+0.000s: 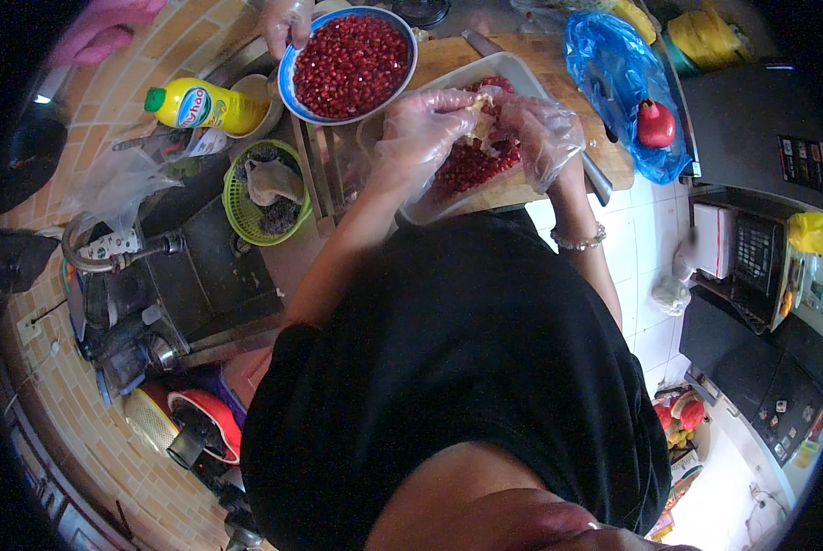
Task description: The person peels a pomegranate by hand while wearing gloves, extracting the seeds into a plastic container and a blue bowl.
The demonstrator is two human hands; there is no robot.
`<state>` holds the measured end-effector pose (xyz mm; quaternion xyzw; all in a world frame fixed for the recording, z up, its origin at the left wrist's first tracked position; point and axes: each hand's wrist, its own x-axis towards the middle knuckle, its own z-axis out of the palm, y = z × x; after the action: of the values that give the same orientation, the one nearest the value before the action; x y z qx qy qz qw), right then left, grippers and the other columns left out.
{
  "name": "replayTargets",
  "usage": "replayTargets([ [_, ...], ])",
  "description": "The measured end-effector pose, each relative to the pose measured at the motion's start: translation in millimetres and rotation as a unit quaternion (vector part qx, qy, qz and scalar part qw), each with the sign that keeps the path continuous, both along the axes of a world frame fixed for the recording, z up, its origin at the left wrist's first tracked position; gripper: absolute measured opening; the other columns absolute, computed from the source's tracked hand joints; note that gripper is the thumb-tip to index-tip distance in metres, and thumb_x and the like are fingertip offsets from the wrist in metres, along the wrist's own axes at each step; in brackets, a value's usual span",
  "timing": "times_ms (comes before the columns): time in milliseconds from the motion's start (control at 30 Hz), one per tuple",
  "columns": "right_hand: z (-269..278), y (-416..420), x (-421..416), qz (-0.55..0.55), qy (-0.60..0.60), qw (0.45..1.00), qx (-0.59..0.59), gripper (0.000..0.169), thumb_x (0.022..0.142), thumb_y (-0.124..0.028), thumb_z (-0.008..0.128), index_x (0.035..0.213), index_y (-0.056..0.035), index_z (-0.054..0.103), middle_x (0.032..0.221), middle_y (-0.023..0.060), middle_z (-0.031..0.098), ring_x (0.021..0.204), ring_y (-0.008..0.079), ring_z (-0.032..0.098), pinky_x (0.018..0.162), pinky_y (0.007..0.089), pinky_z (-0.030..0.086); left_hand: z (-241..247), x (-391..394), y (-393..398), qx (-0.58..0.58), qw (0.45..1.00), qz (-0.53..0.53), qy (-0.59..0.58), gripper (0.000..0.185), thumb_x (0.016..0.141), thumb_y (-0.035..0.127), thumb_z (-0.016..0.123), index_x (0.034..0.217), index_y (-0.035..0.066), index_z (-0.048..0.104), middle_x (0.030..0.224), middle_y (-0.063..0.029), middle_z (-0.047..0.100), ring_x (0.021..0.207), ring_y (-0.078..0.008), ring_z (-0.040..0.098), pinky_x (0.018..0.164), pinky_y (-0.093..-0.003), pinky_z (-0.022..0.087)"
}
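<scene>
Both my hands wear clear plastic gloves and meet above a translucent plastic container (418,209) that holds pomegranate seeds (477,165). My left hand (428,127) grips one side of a piece of pale pomegranate pith (481,118). My right hand (538,134), with a bead bracelet at its wrist, holds the piece from the other side; its fingertips are partly hidden by the glove's folds. Beyond my left hand, a blue-rimmed bowl (287,82) full of pomegranate seeds is held at its rim by another person's gloved hand (287,27).
Under the container lies a wooden cutting board (611,155), with a knife blade (480,43) and a metal handle (596,180) showing. A whole pomegranate (656,125) rests on a blue plastic bag (604,76). To the left are a yellow bottle (208,107), a green basket (229,200) and a sink (205,262).
</scene>
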<state>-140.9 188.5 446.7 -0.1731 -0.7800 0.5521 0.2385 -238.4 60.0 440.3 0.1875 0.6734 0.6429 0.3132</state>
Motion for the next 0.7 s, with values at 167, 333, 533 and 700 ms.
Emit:
replayTargets([
  [167, 27, -9, -5, -0.042, -0.113, 0.992, -0.036, 0.024, 0.074, -0.016, 0.062, 0.089, 0.0019, 0.064, 0.072, 0.0085, 0.064, 0.063, 0.0093, 0.057, 0.056, 0.0238, 0.047, 19, 6, 2, -0.043, 0.995, -0.018, 0.083, 0.02, 0.072, 0.005, 0.063, 0.091, -0.001, 0.063, 0.084, -0.0076, 0.063, 0.074, -0.01, 0.057, 0.069, -0.0227, 0.045],
  [333, 16, 2, 4, 0.01, -0.078, 0.992, -0.095, 0.023, 0.076, -0.018, 0.063, 0.086, 0.0028, 0.063, 0.078, 0.0091, 0.064, 0.066, 0.0108, 0.058, 0.059, 0.023, 0.046, 8, 3, 5, -0.018, 0.997, 0.004, 0.078, 0.02, 0.071, 0.0, 0.06, 0.091, -0.002, 0.062, 0.083, -0.0069, 0.063, 0.072, -0.0089, 0.056, 0.067, -0.0215, 0.045],
  [533, 11, 0, -2, -0.041, -0.049, 0.997, -0.048, 0.028, 0.075, -0.023, 0.066, 0.089, 0.0, 0.064, 0.068, 0.0058, 0.064, 0.058, 0.007, 0.055, 0.054, 0.0229, 0.047, 18, -1, 1, -0.057, 0.986, -0.023, 0.153, 0.019, 0.073, 0.0, 0.058, 0.091, -0.002, 0.062, 0.084, -0.0074, 0.063, 0.073, -0.0095, 0.056, 0.068, -0.0212, 0.045],
  [700, 6, -1, 0, -0.033, -0.111, 0.993, 0.035, 0.018, 0.074, -0.019, 0.063, 0.087, -0.0068, 0.066, 0.065, 0.008, 0.063, 0.055, 0.0106, 0.057, 0.055, 0.0246, 0.047, 13, -1, 2, -0.016, 0.994, -0.031, 0.101, 0.021, 0.073, 0.0, 0.057, 0.094, -0.002, 0.061, 0.087, -0.0079, 0.063, 0.075, -0.0105, 0.057, 0.069, -0.0223, 0.046],
])
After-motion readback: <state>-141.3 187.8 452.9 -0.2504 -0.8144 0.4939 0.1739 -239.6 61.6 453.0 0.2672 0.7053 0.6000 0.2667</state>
